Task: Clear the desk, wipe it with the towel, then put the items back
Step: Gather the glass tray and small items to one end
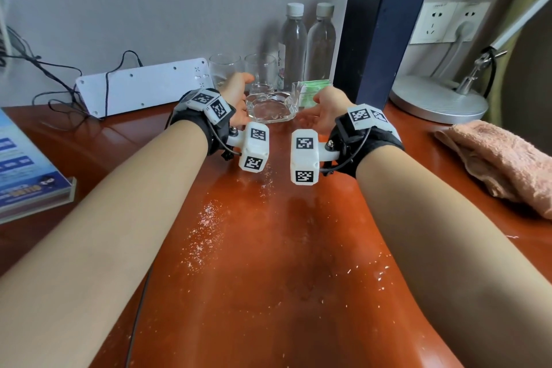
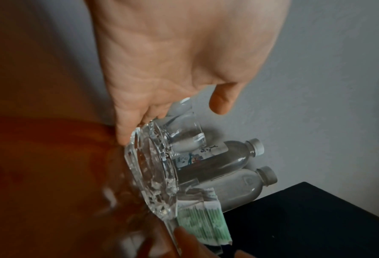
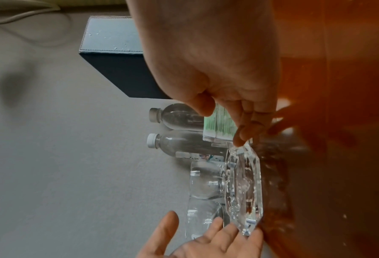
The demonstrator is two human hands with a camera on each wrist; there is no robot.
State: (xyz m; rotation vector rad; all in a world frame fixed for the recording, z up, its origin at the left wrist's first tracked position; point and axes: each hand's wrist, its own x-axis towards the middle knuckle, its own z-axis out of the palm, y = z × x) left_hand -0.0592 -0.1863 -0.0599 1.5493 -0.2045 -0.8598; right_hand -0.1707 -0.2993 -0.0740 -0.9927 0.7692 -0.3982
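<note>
Reddish-brown wood runs away from us, the tabletop (image 1: 268,248) dusted with white crumbs near its front edge. Farther on, our left hand (image 1: 237,98) and right hand (image 1: 324,110) flank a clear glass ashtray (image 1: 270,109) that sits on the tabletop. Left fingers (image 2: 126,127) lie straight against its rim; right fingers (image 3: 242,134) are loosely bent, tips touching its opposite corner, gripping nothing. The pink towel (image 1: 501,161) lies by the right edge. Along the back edge stand two glasses (image 1: 258,72), two bottles (image 1: 307,45), green packets (image 1: 313,92) and a dark box (image 1: 379,30).
</note>
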